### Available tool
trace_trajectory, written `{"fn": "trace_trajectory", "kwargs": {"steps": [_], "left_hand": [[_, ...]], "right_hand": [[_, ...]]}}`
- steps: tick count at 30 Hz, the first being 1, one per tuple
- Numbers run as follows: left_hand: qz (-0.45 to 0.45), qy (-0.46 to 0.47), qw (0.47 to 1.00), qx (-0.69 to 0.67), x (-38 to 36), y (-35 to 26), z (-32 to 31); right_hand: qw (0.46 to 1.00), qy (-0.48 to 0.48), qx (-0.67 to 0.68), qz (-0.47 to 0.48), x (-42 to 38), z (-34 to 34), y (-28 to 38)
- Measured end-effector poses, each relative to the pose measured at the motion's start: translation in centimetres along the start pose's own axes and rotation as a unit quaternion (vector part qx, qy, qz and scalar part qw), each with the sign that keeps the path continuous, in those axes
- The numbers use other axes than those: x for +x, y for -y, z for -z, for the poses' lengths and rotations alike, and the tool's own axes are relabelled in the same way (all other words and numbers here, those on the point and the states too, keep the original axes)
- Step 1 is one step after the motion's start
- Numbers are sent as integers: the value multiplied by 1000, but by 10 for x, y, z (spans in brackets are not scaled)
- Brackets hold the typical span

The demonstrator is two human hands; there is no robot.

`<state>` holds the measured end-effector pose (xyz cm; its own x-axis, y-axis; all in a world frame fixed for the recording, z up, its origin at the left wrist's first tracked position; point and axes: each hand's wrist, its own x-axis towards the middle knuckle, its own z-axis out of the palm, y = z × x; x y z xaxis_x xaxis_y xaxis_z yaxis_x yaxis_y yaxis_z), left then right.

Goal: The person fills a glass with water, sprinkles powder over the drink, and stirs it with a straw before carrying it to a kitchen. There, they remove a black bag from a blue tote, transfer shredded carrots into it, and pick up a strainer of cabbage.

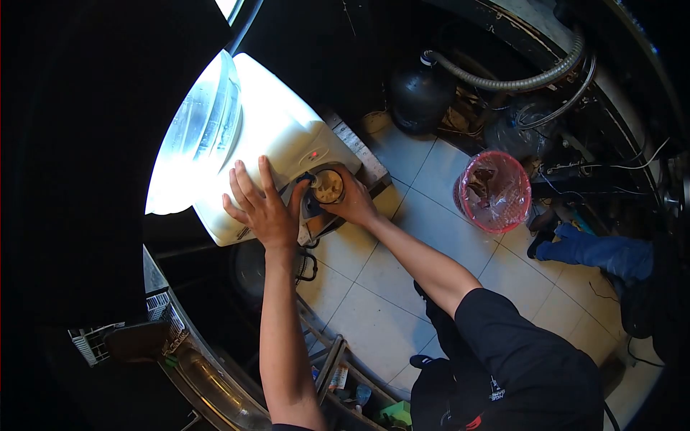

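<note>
We hold a cup (328, 188) in our right hand (353, 202), its fingers wrapped around the side, just beside our left thumb. We spread the 4 other fingers of our left hand (271, 221) wide on the white dispenser (277, 108), thumb at its blue tap (307, 177).

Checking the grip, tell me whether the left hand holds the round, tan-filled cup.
No, the right hand grips the cup; the left hand rests on the white plastic dispenser.

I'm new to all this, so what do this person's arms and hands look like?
The left hand and right hand are bare, with no gloves, rings or watch visible. The forearms are uncovered, without cables; the right sleeve is short and black.
</note>
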<state>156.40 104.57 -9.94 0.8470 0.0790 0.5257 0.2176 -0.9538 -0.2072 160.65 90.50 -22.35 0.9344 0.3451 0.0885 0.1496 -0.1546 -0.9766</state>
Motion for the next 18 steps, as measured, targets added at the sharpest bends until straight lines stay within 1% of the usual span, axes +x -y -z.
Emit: {"fn": "trace_trajectory", "kwargs": {"steps": [3,5,6,8,12,15,17,18], "left_hand": [[13,0,1000,-3,1,-3,2],[14,8,999,-42,3,-5,8],[14,8,999,-41,3,-4,10],[4,9,999,-33,3,-6,10],[14,3,1000,-4,1,-6,2],[15,-8,1000,21,1,-5,-1],[20,-4,999,-31,3,-9,7],[20,-3,999,-31,3,-9,9]], "right_hand": [[1000,3,6,-10,2,0,2],[1000,8,5,-6,2,2,2],[1000,13,4,-3,2,1,1],[1000,10,4,-5,2,0,-4],[1000,20,3,-24,3,0,-3],[1000,14,0,-8,2,2,-1],[1000,15,-7,-8,1,3,1],[1000,16,-14,-7,1,4,1]]}}
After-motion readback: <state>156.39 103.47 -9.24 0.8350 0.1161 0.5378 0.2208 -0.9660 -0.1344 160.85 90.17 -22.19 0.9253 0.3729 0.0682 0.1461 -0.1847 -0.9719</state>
